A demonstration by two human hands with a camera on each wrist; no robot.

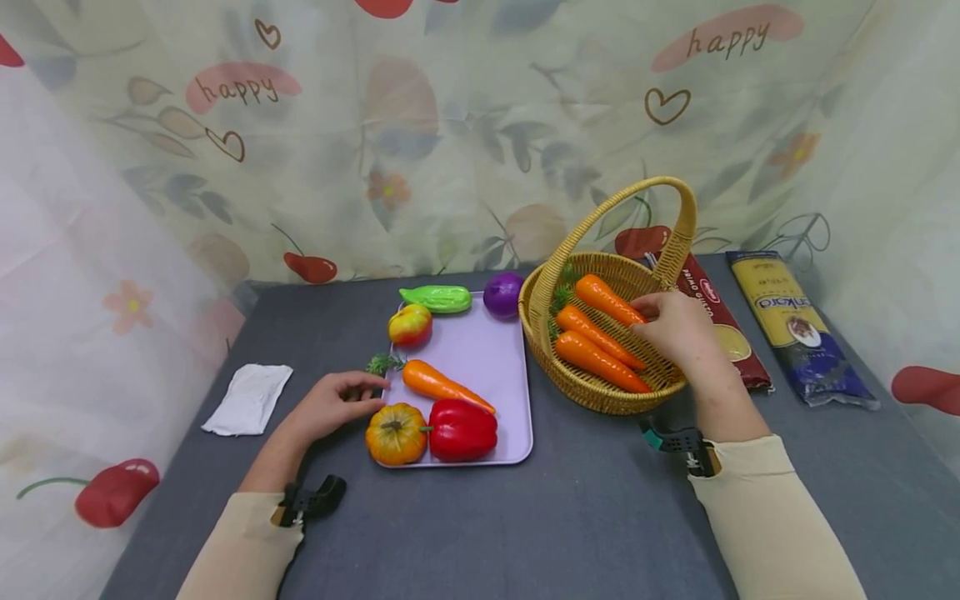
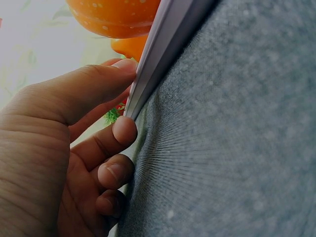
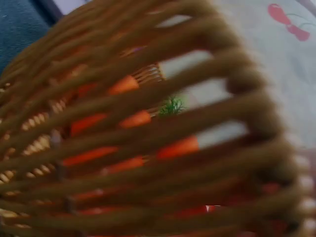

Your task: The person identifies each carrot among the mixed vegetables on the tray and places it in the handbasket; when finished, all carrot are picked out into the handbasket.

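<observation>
My right hand (image 1: 678, 329) reaches into the wicker basket (image 1: 600, 402) and pinches the tapered end of the uppermost carrot (image 1: 606, 297). Two other carrots lie below it in the basket. The right wrist view is filled by basket weave, with orange carrots (image 3: 178, 147) showing through the gaps; the fingers are hidden there. At the lilac tray's (image 1: 487, 346) left edge, my left hand (image 1: 333, 408) has loosely bent fingers. Its thumb and fingertips touch the tray rim (image 2: 148, 64) in the left wrist view. A carrot (image 1: 442, 383), a small pumpkin (image 1: 396, 434) and a red bell pepper (image 1: 462, 430) lie nearby.
On the tray's far side are a red-yellow fruit (image 1: 410, 326), a green vegetable (image 1: 438, 299) and a round purple one (image 1: 503, 296). A white packet (image 1: 248, 399) lies left. Red (image 1: 738, 337) and yellow-blue (image 1: 798, 325) food bags lie right of the basket, whose tall handle (image 1: 581, 237) arches up.
</observation>
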